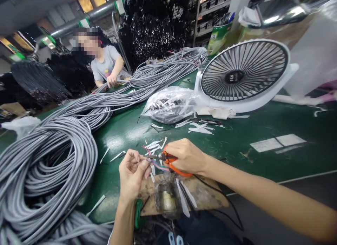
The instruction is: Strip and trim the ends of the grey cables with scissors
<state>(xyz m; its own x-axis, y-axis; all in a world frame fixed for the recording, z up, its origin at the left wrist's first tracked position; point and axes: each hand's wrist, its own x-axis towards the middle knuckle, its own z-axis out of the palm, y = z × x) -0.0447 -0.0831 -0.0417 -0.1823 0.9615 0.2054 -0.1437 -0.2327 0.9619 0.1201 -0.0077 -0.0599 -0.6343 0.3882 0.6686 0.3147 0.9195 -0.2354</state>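
Observation:
In front of me, my left hand (133,170) is closed in a pinch on a cable end whose thin coloured wires (158,165) fan out to the right. My right hand (187,156) grips a pair of orange-handled scissors (169,162). Their metal blades reach left to my left fingertips, close beside the wires. Whether the blades touch a wire is too small to tell. White paper strips (153,144) lie on the table just behind the fingers. Below the hands, a worn metal device (168,199) sits on a brown board (205,199).
Large coils of grey cable (86,146) cover the left and run across the back. A co-worker (106,62) handles cable at far left. A white fan (247,104) stands at right, next to a plastic bag of parts (171,104). A paper label (277,142) lies on the green table (231,167).

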